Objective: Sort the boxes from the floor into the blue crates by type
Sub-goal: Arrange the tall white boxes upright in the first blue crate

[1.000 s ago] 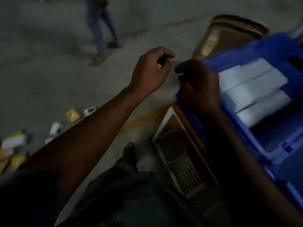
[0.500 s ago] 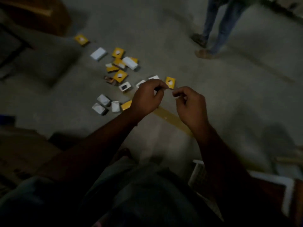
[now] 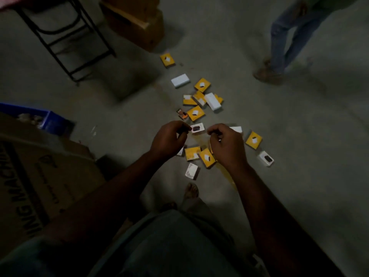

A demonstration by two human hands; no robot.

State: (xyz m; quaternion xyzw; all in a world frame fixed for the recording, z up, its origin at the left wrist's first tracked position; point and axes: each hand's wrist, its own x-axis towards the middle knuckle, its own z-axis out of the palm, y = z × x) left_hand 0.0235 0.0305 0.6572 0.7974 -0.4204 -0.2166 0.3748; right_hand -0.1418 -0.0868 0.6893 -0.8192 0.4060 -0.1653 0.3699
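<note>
Several small yellow boxes (image 3: 202, 85) and white boxes (image 3: 180, 80) lie scattered on the grey concrete floor ahead of me. My left hand (image 3: 168, 139) and right hand (image 3: 227, 145) hover side by side above the near end of the scatter. Both have curled fingers, and nothing shows in them. Between them on the floor lies a white box with a dark picture (image 3: 197, 128). A yellow box (image 3: 207, 158) and a white box (image 3: 191, 171) lie just below my hands. One blue crate (image 3: 52, 120) shows partly at the left, behind cardboard.
A large printed cardboard carton (image 3: 40, 170) fills the lower left. A black metal frame (image 3: 65, 37) and brown cartons (image 3: 137, 19) stand at the back. Another person's legs (image 3: 283, 43) are at the upper right. My foot (image 3: 191, 190) is near the boxes.
My view swung left from the blue crate of white boxes to the scattered boxes on the floor. Both hands stayed close together and curled, and drew slightly apart.
</note>
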